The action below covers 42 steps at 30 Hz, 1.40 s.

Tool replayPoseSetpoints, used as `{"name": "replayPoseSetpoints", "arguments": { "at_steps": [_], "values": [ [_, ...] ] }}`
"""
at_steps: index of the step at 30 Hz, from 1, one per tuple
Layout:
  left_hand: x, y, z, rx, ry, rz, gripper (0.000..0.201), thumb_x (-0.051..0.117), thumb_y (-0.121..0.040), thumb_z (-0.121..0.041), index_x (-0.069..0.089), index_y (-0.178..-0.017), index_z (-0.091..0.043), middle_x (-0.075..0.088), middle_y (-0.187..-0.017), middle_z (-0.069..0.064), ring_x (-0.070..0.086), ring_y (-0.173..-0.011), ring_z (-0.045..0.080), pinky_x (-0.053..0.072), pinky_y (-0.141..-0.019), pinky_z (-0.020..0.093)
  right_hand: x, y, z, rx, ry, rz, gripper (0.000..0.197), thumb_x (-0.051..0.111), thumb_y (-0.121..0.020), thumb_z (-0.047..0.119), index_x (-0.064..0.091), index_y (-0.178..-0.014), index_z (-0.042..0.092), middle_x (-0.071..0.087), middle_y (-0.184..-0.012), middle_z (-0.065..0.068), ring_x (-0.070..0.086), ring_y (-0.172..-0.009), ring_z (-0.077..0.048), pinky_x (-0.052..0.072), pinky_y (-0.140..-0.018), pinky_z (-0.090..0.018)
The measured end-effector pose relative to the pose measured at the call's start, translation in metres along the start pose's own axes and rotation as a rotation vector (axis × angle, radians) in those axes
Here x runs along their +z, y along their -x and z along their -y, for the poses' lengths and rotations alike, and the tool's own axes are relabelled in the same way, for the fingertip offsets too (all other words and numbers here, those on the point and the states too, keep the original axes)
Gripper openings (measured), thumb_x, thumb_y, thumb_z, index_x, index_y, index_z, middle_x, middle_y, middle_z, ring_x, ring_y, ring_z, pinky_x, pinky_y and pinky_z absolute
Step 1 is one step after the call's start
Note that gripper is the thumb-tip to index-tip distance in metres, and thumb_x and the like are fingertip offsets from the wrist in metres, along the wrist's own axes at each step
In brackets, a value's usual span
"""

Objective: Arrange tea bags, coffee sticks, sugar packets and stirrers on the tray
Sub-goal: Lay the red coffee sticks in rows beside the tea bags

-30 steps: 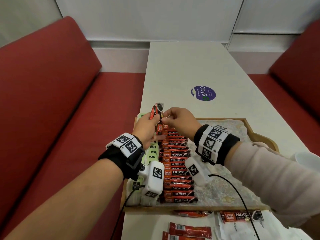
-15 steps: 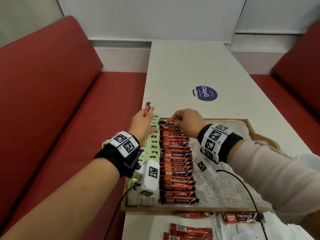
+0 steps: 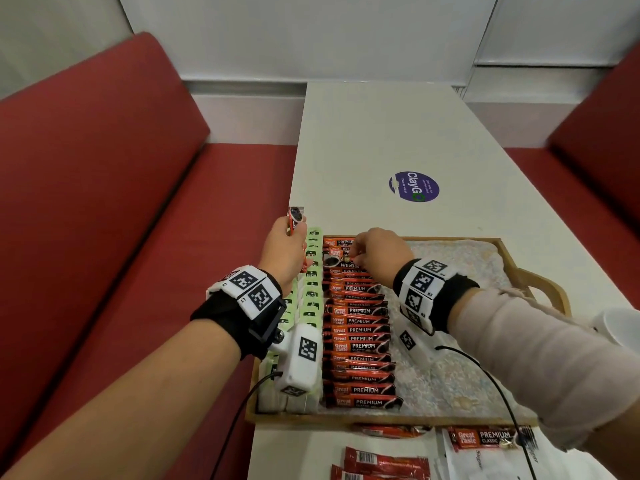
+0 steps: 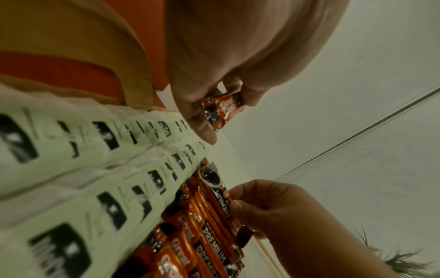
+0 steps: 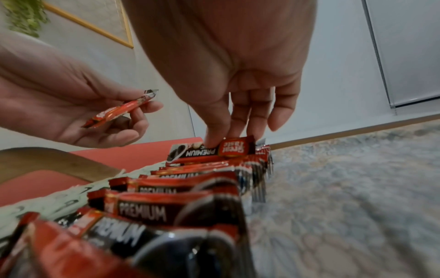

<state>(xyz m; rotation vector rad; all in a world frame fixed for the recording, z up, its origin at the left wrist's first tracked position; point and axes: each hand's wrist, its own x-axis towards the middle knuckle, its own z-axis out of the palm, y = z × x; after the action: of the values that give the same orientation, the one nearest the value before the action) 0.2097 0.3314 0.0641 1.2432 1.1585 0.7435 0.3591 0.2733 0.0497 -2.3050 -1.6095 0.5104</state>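
The left hand (image 3: pixel 282 249) hovers over the far left corner of the wooden tray (image 3: pixel 550 289), fingers and thumb pinched round a single red coffee stick (image 3: pixel 294 220) that stands up out of the grip above the far end of the tea bags. The right hand (image 3: pixel 377 254) reaches down to the far end of the row of coffee sticks (image 3: pixel 360 337), its fingertips (image 5: pixel 214 140) gripping the top edge of the farthest laid stick (image 5: pixel 214 151), which reads upside down next to its neighbours in the head view. That row runs from the near rim of the tray to the far rim, the sticks overlapping one another, just right of the pale green tea bags (image 3: pixel 311 296), which stand in two close rows along the tray's left side. The right part of the tray shows only its patterned liner (image 3: pixel 460 379). On the white desk (image 3: pixel 381 133) nearer than the tray lie loose coffee sticks (image 3: pixel 388 460) and white sugar packets (image 3: pixel 485 462), with another stick (image 3: pixel 485 438) on top of the packets. A round purple sticker (image 3: pixel 414 186) sits on the desk beyond the tray.
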Motion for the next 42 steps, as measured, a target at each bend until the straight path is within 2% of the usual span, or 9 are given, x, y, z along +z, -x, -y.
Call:
{"name": "replayPoseSetpoints", "arguments": {
  "at_steps": [6,9,11,14,21,24,28,34,42],
  "values": [
    [-0.002,0.002,0.003,-0.017,-0.091,0.03,0.036,0.053,-0.091,-0.039,0.054,-0.121,-0.018,0.066,-0.105,0.002,0.062,-0.088,0.022,0.053,-0.081,0.042,-0.001,0.0,-0.001,0.013,0.02,-0.029,0.012,0.065,-0.086,0.019,0.067,-0.098,0.018,0.064,-0.104,-0.004,0.059,-0.098,-0.023,0.048,-0.09,-0.039],
    [-0.004,0.001,0.004,-0.016,-0.091,0.042,0.023,0.052,-0.094,-0.032,0.058,-0.112,-0.018,0.064,-0.093,0.003,0.051,-0.074,0.019,0.041,-0.063,0.031,-0.006,0.0,-0.001,0.028,0.003,-0.047,0.013,0.064,-0.087,0.019,0.066,-0.1,0.019,0.063,-0.106,-0.004,0.059,-0.099,-0.024,0.046,-0.093,-0.042],
    [-0.004,0.001,0.003,-0.014,-0.111,0.049,0.015,0.052,-0.094,-0.032,0.059,-0.103,-0.022,0.065,-0.096,0.008,0.052,-0.076,0.02,0.039,-0.065,0.031,-0.01,0.0,-0.003,0.032,0.016,-0.055,0.012,0.062,-0.088,0.017,0.066,-0.099,0.019,0.063,-0.105,-0.004,0.059,-0.099,-0.025,0.045,-0.092,-0.04],
    [-0.002,0.002,0.001,-0.05,-0.109,0.024,0.011,0.044,-0.097,-0.023,0.051,-0.088,-0.023,0.055,-0.09,0.005,0.054,-0.078,0.019,0.04,-0.072,0.034,-0.014,0.003,-0.009,0.069,0.084,-0.061,0.009,0.062,-0.087,0.018,0.064,-0.096,0.017,0.065,-0.105,-0.005,0.059,-0.098,-0.026,0.047,-0.087,-0.036],
    [0.006,0.004,0.0,-0.177,-0.07,0.04,0.019,0.036,-0.096,-0.018,0.045,-0.113,-0.012,0.04,-0.082,0.001,0.046,-0.066,0.012,0.043,-0.057,0.026,-0.012,0.011,-0.019,0.156,0.011,0.031,0.012,0.066,-0.086,0.017,0.061,-0.096,0.013,0.065,-0.102,-0.006,0.059,-0.095,-0.023,0.042,-0.074,-0.028],
    [0.008,0.006,0.0,-0.174,-0.103,0.068,0.006,0.042,-0.094,-0.019,0.046,-0.095,-0.013,0.037,-0.076,0.001,0.041,-0.064,0.012,0.038,-0.054,0.025,-0.01,0.01,-0.02,0.169,-0.015,0.024,0.008,0.066,-0.085,0.015,0.059,-0.089,0.016,0.066,-0.1,-0.006,0.061,-0.094,-0.024,0.046,-0.078,-0.031],
    [0.007,0.005,0.004,-0.083,-0.21,0.102,0.016,0.05,-0.089,-0.012,0.04,-0.076,-0.017,0.037,-0.07,0.001,0.036,-0.06,0.016,0.036,-0.055,0.03,-0.008,0.009,-0.022,0.18,-0.026,0.02,0.007,0.061,-0.088,0.013,0.058,-0.081,0.014,0.068,-0.096,-0.009,0.062,-0.092,-0.027,0.047,-0.079,-0.034],
    [0.008,0.003,-0.003,0.157,-0.465,0.116,0.015,0.064,-0.085,-0.02,0.051,-0.087,-0.015,0.054,-0.083,-0.001,0.052,-0.073,0.018,0.045,-0.069,0.035,-0.021,0.013,-0.01,0.074,-0.147,-0.07,0.004,0.057,-0.091,0.016,0.058,-0.087,0.014,0.062,-0.091,-0.004,0.055,-0.085,-0.02,0.04,-0.074,-0.028],
    [0.014,-0.001,-0.019,0.392,-0.757,0.154,0.017,0.07,-0.079,-0.026,0.055,-0.086,-0.023,0.063,-0.081,-0.011,0.06,-0.081,0.013,0.046,-0.075,0.029,-0.046,0.016,0.022,-0.194,-0.085,-0.131,0.003,0.058,-0.088,0.015,0.058,-0.09,0.016,0.067,-0.096,-0.002,0.059,-0.088,-0.022,0.045,-0.082,-0.036]
  ]
}}
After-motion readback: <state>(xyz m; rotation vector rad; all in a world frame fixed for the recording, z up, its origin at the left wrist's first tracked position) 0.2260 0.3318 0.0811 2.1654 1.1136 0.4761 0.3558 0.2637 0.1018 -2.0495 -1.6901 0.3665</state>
